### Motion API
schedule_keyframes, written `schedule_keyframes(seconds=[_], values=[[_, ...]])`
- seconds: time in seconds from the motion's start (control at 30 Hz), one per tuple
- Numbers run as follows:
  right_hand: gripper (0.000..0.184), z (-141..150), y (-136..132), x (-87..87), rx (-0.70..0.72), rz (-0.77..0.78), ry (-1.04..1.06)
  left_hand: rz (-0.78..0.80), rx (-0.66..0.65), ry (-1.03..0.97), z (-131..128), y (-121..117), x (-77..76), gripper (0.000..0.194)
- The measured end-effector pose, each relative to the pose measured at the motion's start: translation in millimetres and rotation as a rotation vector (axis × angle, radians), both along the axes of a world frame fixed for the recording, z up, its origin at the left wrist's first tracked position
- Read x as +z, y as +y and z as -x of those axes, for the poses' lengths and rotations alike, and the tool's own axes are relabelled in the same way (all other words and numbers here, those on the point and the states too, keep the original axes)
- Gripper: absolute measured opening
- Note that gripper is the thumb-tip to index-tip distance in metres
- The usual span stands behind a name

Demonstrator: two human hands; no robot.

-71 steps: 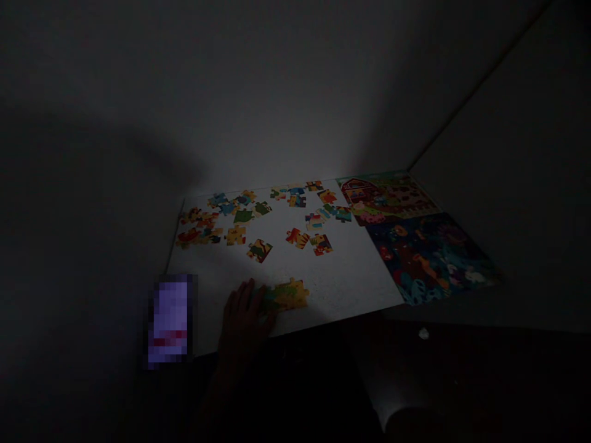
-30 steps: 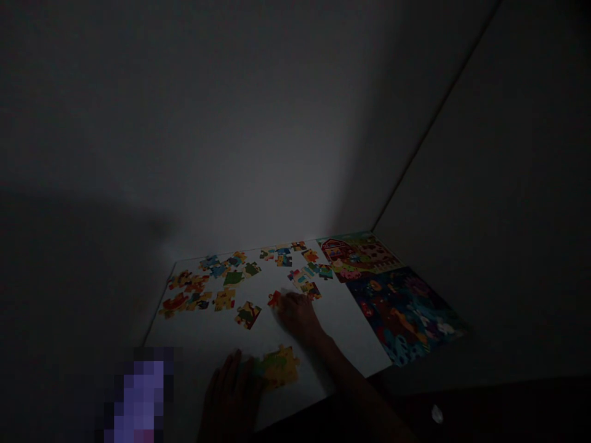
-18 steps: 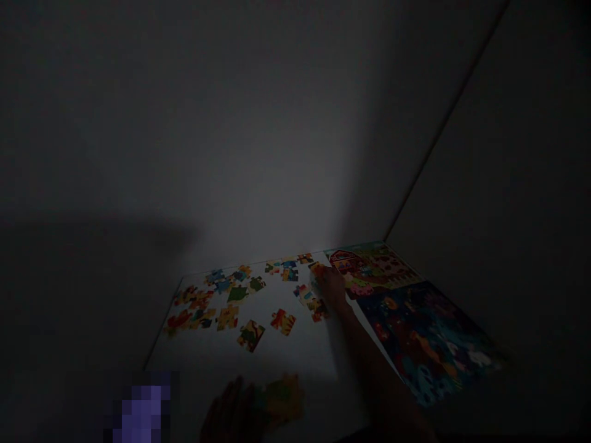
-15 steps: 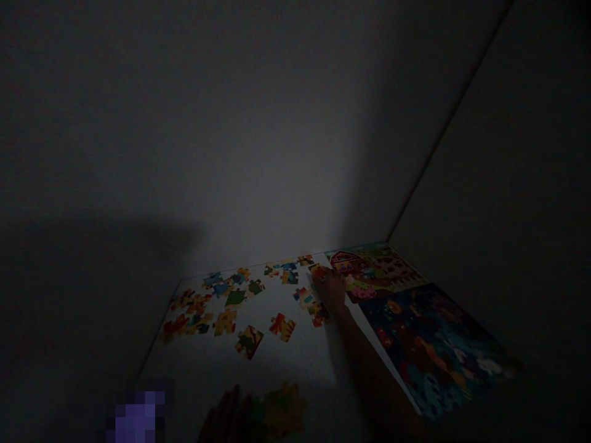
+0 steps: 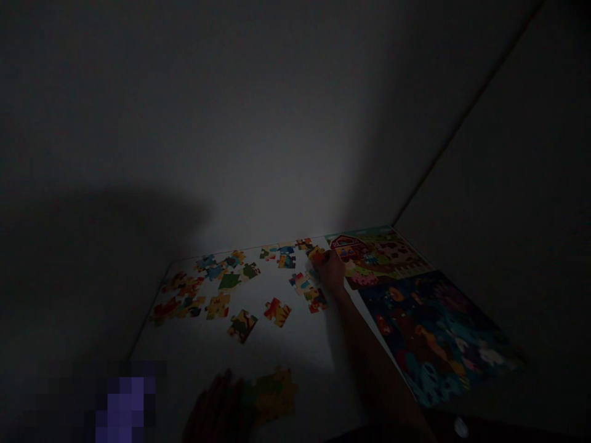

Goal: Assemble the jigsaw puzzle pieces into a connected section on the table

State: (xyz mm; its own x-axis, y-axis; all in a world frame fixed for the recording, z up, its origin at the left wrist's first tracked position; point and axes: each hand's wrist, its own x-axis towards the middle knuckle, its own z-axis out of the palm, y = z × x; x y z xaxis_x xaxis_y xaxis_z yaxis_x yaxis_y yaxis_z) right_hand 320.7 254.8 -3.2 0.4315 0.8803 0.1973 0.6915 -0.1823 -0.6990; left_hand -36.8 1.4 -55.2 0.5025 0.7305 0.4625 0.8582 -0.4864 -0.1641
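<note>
Fingers, right hand (image 5: 331, 269): curled at orange puzzle piece (image 5: 316, 253), bench (image 5: 305, 347), far side. Joined: one section (image 5: 274, 395), against or beside left hand (image 5: 216, 406). Loose: many pieces (image 5: 242, 325). Both grips too dim to tell.

That orange puzzle piece (image 5: 316, 253) sits toward the tabletop's (image 5: 305, 344) far edge, partly hidden by the right hand (image 5: 330, 269). Nearer me, a knobbly-edged puzzle section (image 5: 277, 394) lies flat in shadow, yellowish and green, seemingly several pieces joined.
</note>
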Motion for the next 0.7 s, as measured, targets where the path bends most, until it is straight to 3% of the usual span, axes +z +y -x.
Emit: schedule_keyframes(seconds=[0.07, 0.17, 0.33, 0.5, 0.7], values=[[0.027, -2, -1, -0.8, 0.052, -0.079, 0.096, 0.028, -0.056, 0.020, -4, -2, 13.8, 0.043], [0.025, -5, -5, -1.2, 0.099, -0.175, 0.220, 0.074, 0.048, -0.110, -18, -7, 32.2, 0.037], [0.033, -6, -20, 4.6, 0.237, -0.360, 0.424, 0.198, 0.169, -0.223, -37, -12, 42.0, 0.038], [0.042, 3, -50, 6.3, 0.359, -0.278, 0.574, 0.172, 0.195, -0.244, -41, -12, 45.5, 0.036], [0.043, 20, -85, -4.6, 0.356, -0.190, 0.764, 0.164, 0.183, -0.247, -42, -12, 45.6, 0.036]])
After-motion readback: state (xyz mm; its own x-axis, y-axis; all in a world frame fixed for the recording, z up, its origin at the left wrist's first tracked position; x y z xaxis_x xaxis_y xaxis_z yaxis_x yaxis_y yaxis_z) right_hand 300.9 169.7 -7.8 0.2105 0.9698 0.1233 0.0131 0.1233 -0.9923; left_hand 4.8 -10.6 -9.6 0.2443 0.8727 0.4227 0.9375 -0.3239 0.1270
